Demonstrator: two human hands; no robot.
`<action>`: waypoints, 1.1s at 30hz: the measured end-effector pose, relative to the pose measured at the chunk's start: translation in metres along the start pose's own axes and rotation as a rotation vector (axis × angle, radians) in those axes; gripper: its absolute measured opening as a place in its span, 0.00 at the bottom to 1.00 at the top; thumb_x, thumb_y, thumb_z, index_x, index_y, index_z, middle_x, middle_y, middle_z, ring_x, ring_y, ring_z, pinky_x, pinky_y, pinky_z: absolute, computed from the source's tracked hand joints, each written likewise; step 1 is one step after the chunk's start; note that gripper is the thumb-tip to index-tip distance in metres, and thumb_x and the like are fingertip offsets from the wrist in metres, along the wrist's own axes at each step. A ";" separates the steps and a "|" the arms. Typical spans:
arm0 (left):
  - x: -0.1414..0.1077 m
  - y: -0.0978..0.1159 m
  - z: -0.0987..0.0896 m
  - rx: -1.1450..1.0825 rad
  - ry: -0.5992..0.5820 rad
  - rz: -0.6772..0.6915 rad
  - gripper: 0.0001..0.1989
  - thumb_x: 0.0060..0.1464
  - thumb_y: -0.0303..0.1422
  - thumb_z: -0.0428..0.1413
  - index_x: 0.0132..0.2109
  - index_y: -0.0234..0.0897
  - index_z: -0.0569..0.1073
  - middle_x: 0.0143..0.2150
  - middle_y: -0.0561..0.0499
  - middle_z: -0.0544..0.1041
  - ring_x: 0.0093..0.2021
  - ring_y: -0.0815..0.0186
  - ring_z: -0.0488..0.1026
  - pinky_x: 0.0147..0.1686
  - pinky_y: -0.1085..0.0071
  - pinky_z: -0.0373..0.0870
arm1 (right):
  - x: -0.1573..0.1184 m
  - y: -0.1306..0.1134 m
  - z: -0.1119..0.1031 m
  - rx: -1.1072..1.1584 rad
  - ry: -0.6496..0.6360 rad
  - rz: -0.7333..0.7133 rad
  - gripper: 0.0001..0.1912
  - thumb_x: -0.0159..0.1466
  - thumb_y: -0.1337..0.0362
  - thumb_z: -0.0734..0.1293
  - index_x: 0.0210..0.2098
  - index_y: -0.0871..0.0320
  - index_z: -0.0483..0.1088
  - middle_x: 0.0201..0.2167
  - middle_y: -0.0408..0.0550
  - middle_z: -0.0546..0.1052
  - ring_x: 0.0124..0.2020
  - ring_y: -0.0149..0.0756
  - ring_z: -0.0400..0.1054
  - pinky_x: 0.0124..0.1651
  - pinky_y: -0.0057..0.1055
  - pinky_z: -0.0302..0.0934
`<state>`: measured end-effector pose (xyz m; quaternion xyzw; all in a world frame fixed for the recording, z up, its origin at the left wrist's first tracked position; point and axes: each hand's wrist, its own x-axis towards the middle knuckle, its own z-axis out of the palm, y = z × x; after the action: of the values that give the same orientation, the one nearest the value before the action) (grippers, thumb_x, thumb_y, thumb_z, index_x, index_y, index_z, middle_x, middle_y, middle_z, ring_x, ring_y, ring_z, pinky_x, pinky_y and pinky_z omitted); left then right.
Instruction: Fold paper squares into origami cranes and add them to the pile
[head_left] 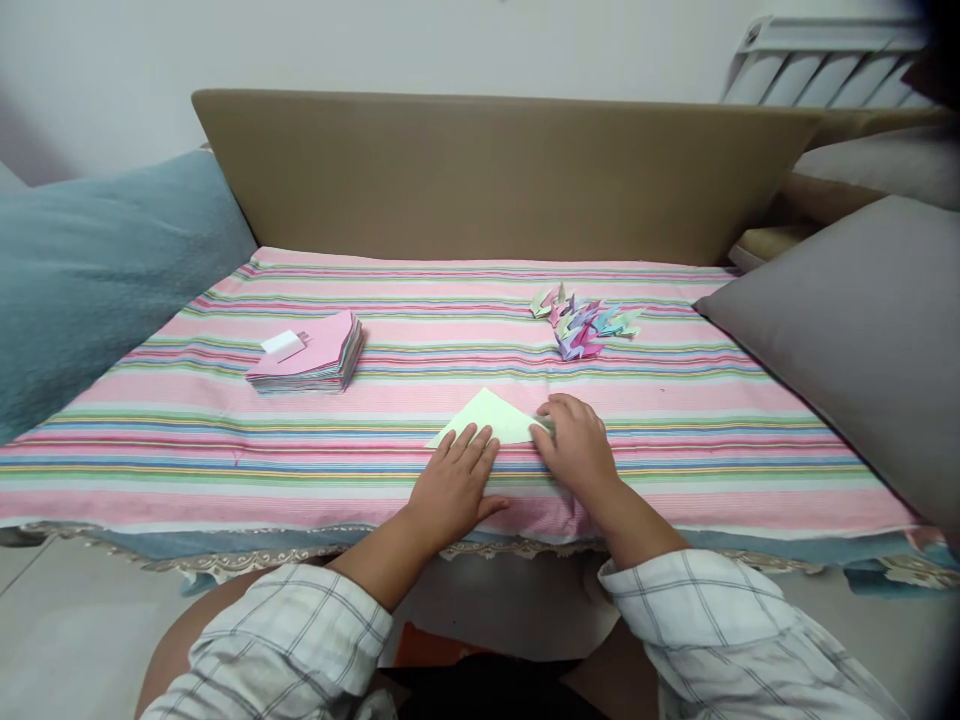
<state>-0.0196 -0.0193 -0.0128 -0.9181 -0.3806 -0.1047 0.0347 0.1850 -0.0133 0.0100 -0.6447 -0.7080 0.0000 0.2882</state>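
A pale green paper [491, 418], folded to a triangle, lies on the striped cloth in front of me, its peak pointing away. My left hand [454, 485] rests flat with fingers spread on its lower left edge. At its right corner, my right hand [576, 445] pinches the paper between thumb and fingers. Beyond the right hand sits a cluster of small folded paper figures [581, 325] in pink, purple, green and blue. A stack of square paper [307, 355], pink on top, lies at the left with a small white object [283, 345] on it.
The striped cloth [187, 400] covers the seat surface, which ends at a lace-trimmed front edge. A brown backrest [502, 180] stands behind. A blue cushion [112, 270] is at the left, a grey cushion [847, 340] at the right.
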 end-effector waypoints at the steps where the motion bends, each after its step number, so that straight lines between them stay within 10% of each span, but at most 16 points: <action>1: 0.000 -0.001 0.000 -0.003 -0.001 0.002 0.36 0.54 0.53 0.46 0.63 0.35 0.56 0.65 0.41 0.56 0.65 0.51 0.49 0.62 0.53 0.47 | -0.004 -0.007 0.000 -0.003 0.004 -0.054 0.08 0.61 0.63 0.61 0.40 0.56 0.67 0.46 0.53 0.71 0.48 0.45 0.61 0.50 0.40 0.52; 8: 0.002 -0.006 -0.005 -0.022 -0.033 0.041 0.36 0.52 0.52 0.50 0.61 0.34 0.59 0.65 0.42 0.57 0.65 0.50 0.50 0.61 0.53 0.48 | -0.023 -0.031 0.016 0.104 -0.216 -0.298 0.13 0.64 0.68 0.55 0.45 0.57 0.66 0.45 0.50 0.73 0.45 0.40 0.64 0.49 0.36 0.55; 33: -0.012 -0.019 -0.015 -0.041 -0.005 0.034 0.34 0.52 0.49 0.53 0.61 0.35 0.60 0.65 0.37 0.55 0.65 0.47 0.48 0.59 0.50 0.55 | -0.005 -0.001 -0.019 0.036 -0.361 0.126 0.08 0.62 0.63 0.59 0.34 0.55 0.70 0.31 0.43 0.76 0.32 0.33 0.67 0.31 0.26 0.49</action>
<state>-0.0438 -0.0157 -0.0009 -0.9253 -0.3627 -0.1094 0.0167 0.1920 -0.0250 0.0237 -0.6722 -0.7062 0.1463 0.1673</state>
